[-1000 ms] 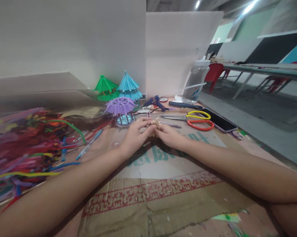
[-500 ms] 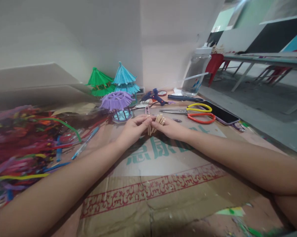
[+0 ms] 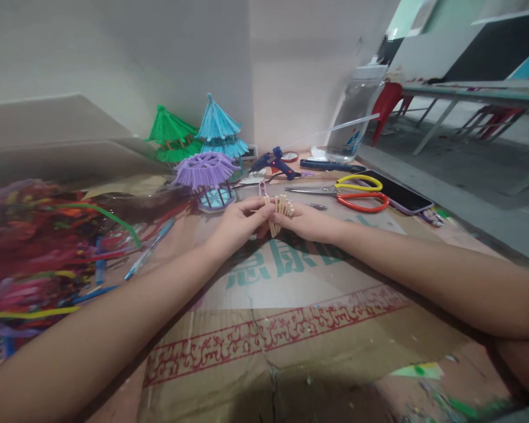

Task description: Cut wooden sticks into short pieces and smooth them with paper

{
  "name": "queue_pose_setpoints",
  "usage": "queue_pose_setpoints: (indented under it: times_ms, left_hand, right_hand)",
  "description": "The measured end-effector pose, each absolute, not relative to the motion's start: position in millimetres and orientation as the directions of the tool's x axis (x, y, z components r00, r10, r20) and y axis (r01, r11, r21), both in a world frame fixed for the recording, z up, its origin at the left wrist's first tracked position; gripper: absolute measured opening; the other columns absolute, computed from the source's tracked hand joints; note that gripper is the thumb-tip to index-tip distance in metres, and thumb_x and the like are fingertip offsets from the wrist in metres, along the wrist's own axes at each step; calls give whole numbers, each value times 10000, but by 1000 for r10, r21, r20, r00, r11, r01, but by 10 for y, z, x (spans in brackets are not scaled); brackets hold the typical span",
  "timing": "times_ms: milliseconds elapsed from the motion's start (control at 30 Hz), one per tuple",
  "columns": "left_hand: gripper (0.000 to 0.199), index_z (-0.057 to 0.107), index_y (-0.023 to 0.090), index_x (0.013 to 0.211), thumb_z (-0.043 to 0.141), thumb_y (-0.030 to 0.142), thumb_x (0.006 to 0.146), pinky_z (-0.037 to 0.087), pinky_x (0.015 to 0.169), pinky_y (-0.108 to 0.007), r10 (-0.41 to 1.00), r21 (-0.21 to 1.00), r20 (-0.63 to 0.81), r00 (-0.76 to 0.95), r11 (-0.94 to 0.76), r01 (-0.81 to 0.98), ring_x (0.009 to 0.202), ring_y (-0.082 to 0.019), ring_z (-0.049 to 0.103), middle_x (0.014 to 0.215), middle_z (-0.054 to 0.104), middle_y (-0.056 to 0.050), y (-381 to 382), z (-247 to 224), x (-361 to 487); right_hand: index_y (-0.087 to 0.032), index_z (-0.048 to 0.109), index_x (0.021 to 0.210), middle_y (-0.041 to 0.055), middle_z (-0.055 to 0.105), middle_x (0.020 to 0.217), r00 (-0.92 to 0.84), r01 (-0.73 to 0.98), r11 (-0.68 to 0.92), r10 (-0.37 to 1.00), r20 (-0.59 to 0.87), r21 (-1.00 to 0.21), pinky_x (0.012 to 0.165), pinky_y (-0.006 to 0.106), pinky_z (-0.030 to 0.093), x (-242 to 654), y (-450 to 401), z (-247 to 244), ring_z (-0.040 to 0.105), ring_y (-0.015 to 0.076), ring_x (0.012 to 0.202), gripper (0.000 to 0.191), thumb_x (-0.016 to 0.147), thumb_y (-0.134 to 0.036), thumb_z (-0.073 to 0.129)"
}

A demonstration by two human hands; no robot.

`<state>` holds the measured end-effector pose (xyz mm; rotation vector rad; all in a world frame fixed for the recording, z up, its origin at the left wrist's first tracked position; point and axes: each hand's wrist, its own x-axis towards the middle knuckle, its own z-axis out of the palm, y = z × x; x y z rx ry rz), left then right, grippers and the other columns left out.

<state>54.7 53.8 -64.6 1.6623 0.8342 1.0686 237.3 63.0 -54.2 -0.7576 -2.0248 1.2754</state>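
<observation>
Pale sticks [image 3: 283,205] are pinched by left hand [image 3: 243,221] and right hand [image 3: 309,222], with a clear bottle [image 3: 356,108] beyond, contents indistinct.

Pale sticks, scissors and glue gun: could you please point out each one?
Pale sticks [image 3: 283,206], head view: upper part of the bundle.
Scissors [image 3: 333,190], head view: where blades meet handles.
Glue gun [image 3: 278,160], head view: blue body.

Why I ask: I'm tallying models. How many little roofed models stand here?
3: the green model at back left, the blue model beside it, the purple model in front.
</observation>
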Motion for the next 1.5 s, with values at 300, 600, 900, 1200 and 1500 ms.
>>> queue_pose_setpoints:
  times_ms: [300, 600, 900, 1200, 1500]
  left_hand:
    - [435, 804, 171, 857, 735, 598, 815, 534, 946, -334, 887, 922, 322, 332, -373, 101, 1130, -242, 649, 1256, 705, -98, 560, -650, 545]
    - [430, 814, 169, 941, 681, 574, 882, 531, 1015, -369, 862, 890, 379, 336, -439, 122, 1187, -268, 643, 1274, 693, -123, 607, -709, 531]
    - [537, 662, 176, 1343, 542, 541, 968, 399, 1186, -458, 840, 850, 393, 374, -487, 201, 1352, -294, 565, 1434, 631, -118, 607, -803, 572]
    - [380, 698, 169, 1191, 687, 391, 882, 523, 1030, -448, 855, 781, 337, 393, -487, 390, 1149, -299, 683, 1202, 749, -106, 601, -783, 583]
    - [334, 677, 183, 1196, 666, 297, 882, 546, 981, -400, 787, 638, 373, 491, -602, 480, 1104, -274, 683, 1189, 743, -99, 555, -873, 667]
  right_hand:
    - [-181, 721, 1047, 49, 771, 1034, -720, -28, 120, 686, 103, -992, 1005, 369, 534, 2428, 754, -682, 709, 194, 1010, 357, 871, -491, 748]
    - [-206, 698, 1087, 52, 769, 955, -727, -127, -34, 683, 69, -991, 949, 390, 561, 2419, 774, -744, 727, 196, 898, 444, 897, -607, 673]
    - [-247, 689, 844, 1, 695, 777, -435, -117, 98, 890, 140, -988, 686, 282, 559, 2390, 655, -717, 653, 166, 739, 324, 846, -566, 745]
    - [-228, 674, 816, 74, 731, 1212, -386, -282, 107, 897, 215, -954, 1030, 410, 509, 2331, 563, -646, 673, 238, 1093, 445, 819, -671, 714]
    - [-205, 733, 991, 93, 737, 1207, -526, -117, 173, 824, 209, -978, 1136, 458, 413, 2286, 496, -641, 636, 263, 1212, 549, 870, -726, 609]
